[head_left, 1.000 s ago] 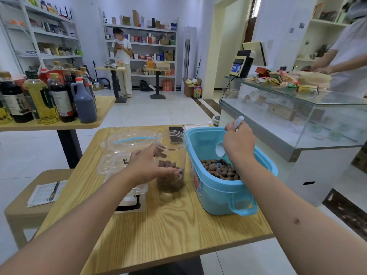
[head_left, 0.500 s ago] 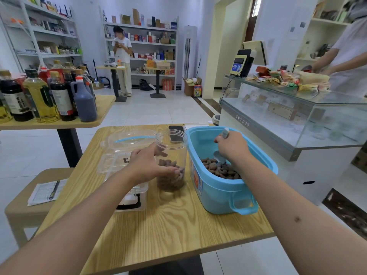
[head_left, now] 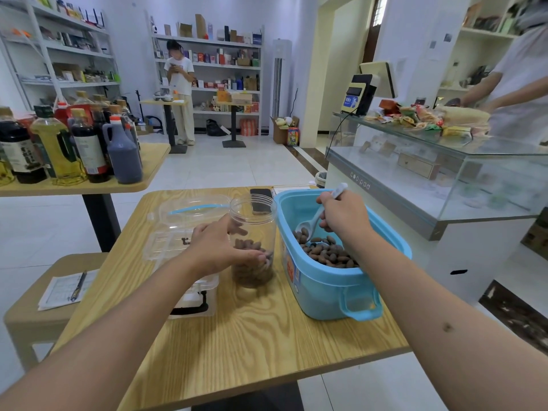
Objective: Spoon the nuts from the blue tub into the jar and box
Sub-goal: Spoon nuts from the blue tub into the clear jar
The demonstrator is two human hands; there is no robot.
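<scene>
Head view, looking down at a small wooden table (head_left: 252, 330). The right hand (head_left: 344, 216) is closed around the handle of a white spoon (head_left: 314, 221), held over the open blue tub (head_left: 332, 280). The spoon's long axis slants from the handle tip, up and beyond the knuckles, down and to the left of the hand; its bowl touches the brown nuts (head_left: 323, 250) heaped just below the hand in the tub. Whether the bowl is loaded cannot be told.

The left hand (head_left: 219, 250) is wrapped around a clear upright jar (head_left: 252, 241), fingers curled across its near side. The jar stands just left of the tub, partly filled with nuts, its mouth open. From the right hand, that mouth lies to the left at about the same height, so the coming lift likely swings the spoon leftward over the tub's rim.

A clear plastic box (head_left: 189, 232), lid open, sits beyond and beneath the left hand, farther from the spoon than the jar.
</scene>
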